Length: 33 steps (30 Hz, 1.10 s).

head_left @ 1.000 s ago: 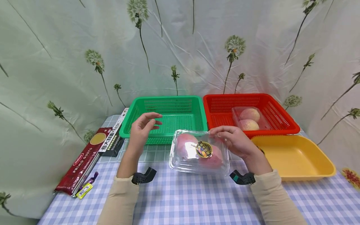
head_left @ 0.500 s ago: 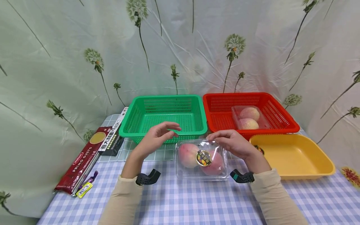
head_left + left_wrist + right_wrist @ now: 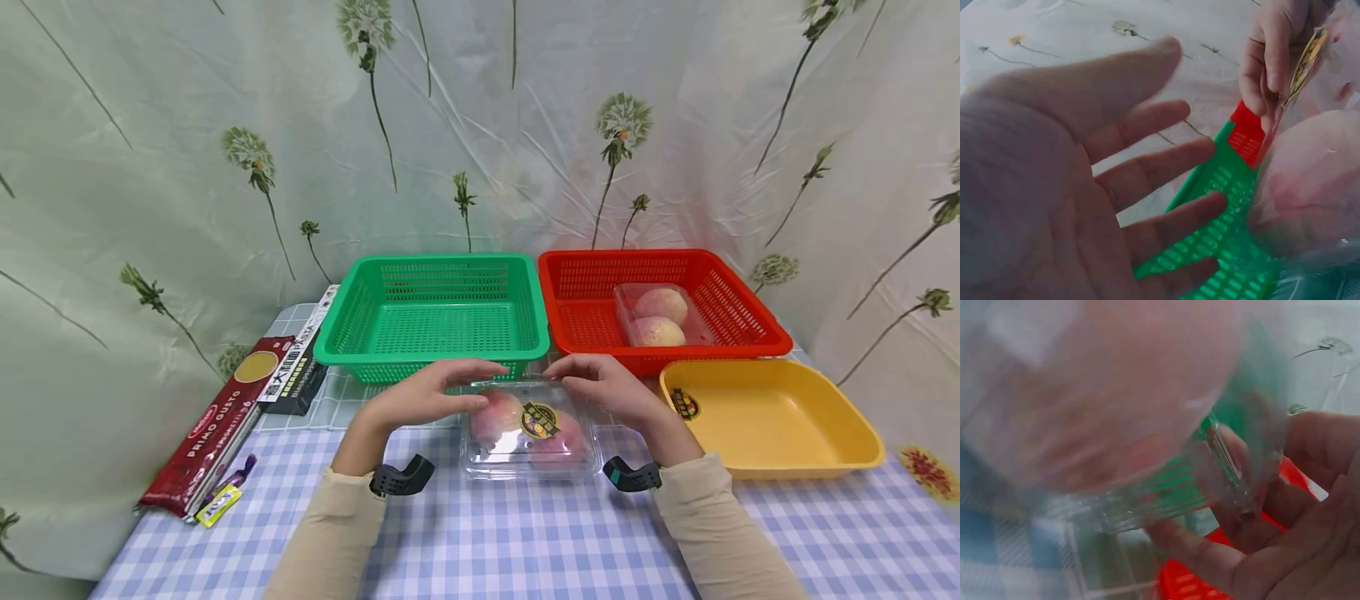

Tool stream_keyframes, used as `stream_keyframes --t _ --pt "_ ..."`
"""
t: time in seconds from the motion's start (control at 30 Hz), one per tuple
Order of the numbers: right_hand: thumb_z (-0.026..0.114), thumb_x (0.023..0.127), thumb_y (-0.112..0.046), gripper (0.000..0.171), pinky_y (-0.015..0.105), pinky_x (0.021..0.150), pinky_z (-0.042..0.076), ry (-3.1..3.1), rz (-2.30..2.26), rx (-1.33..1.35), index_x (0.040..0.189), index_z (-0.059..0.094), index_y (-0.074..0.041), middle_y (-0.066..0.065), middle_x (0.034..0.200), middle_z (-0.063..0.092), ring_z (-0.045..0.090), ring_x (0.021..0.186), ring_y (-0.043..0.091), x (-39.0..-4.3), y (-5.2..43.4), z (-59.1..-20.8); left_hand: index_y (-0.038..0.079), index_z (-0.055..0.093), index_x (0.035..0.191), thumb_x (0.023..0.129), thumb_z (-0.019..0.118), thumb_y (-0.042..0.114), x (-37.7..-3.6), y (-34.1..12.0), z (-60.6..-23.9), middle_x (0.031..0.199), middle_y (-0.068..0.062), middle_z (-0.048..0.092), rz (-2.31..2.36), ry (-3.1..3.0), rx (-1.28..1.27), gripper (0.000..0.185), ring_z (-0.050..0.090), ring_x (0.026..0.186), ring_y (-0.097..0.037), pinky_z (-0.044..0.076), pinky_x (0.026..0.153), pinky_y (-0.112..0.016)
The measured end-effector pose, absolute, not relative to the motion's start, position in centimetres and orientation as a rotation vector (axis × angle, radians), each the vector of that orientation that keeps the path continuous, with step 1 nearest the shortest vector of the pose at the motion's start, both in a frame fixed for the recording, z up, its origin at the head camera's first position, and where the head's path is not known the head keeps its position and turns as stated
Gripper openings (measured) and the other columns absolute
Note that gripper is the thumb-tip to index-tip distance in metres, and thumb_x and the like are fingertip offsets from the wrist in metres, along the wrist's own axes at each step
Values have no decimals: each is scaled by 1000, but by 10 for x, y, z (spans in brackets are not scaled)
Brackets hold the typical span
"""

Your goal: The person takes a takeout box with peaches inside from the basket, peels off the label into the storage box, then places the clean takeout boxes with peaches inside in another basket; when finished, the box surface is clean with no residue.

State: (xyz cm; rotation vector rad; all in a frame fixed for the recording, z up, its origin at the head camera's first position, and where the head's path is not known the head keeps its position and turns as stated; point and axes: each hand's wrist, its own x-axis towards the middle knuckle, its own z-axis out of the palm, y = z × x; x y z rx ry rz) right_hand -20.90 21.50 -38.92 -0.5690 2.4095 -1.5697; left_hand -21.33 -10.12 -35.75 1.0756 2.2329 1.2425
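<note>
The clear box of peaches rests on the checked tablecloth, just in front of the green basket. The right hand grips the box's far right edge. The left hand, fingers straight and spread, hovers at the far left edge, holding nothing.

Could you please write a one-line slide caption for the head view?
Both hands, left and right, at a clear clamshell of peaches before green and red baskets.

Left hand now at peach box
</note>
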Motion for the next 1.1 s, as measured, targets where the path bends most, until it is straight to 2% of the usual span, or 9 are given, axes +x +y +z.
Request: stream_keyframes --t 0.23,0.47,0.57,0.7,0.87,1.1 --pt "61 99 -16 31 33 96 54 2465 -1408 -633 128 65 -7 15 130 65 58 118 35 -205 214 -380 18 49 148 93 71 24 -216 -101 -365 154 1 46 1117 2244 1093 60 39 145 -24 35 117 -53" --pt "62 99 -17 32 42 101 53 2529 -1292 -756 129 65 -9 15 130 66 62 119 32 -197 212 -361 17 43 152 85 80 29 -222 -97 -378 164 -6 30 991 2242 1143 77 23 153 -24 27 121 -53" --pt "63 98 -17 32 45 101 53 2538 -1290 -772 129 65 -10 16 130 66 62 119 33 -195 212 -356 19 41 153 83 81 30 -223 -96 -385 165 -8 26 962 2253 1146 82 21 153 -27 28 120 -55" --pt "64 98 -20 33 45 99 54 2549 -1281 -757 130 65 -12 14 130 66 63 119 32 -195 216 -354 22 39 154 82 83 31 -225 -96 -393 163 -7 24 983 2245 1101 85 25 150 -26 32 117 -52" --pt "64 97 -18 36 33 93 57 2489 -1337 -715 132 63 -12 17 132 64 60 120 36 -196 222 -354 23 42 152 81 83 30 -228 -94 -400 158 0 33 1069 2235 1094 83 35 141 -22 37 113 -45" --pt "63 98 -16 33 24 92 54 2470 -1393 -710 131 64 -13 18 132 64 58 120 39 -195 224 -357 20 45 150 81 83 26 -230 -90 -405 154 -2 39 1167 2238 1083 78 44 132 -23 42 107 -42"
